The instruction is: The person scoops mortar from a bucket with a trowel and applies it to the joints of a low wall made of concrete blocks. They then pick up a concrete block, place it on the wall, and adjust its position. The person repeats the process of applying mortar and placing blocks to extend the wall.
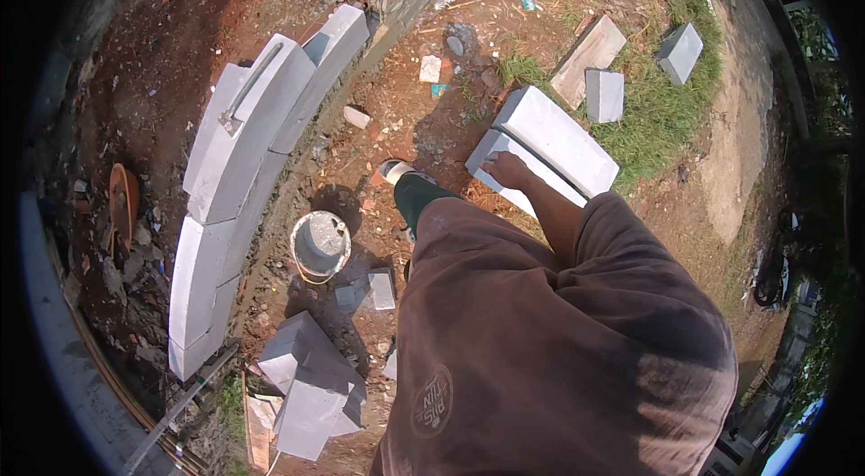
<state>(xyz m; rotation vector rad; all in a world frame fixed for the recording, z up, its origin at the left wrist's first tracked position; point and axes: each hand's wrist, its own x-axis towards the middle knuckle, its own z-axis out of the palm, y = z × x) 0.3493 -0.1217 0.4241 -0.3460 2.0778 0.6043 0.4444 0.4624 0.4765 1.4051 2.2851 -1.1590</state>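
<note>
My right hand (pixel 506 169) is on the nearer of two long pale grey blocks (pixel 482 150) lying side by side on the ground, its fingers curled on that block near one end. The farther block (pixel 559 138) lies right against it. My left hand is not in view. My foot (pixel 396 172) in a light shoe stands on the dirt just left of these blocks.
A curved low block wall (pixel 230 174) runs along the left, a long metal tool on its top. A white bucket (pixel 320 246) stands beside it. Stacked blocks (pixel 311 395) lie below. Loose blocks (pixel 604 96), a board (pixel 586 57) and grass are at the upper right.
</note>
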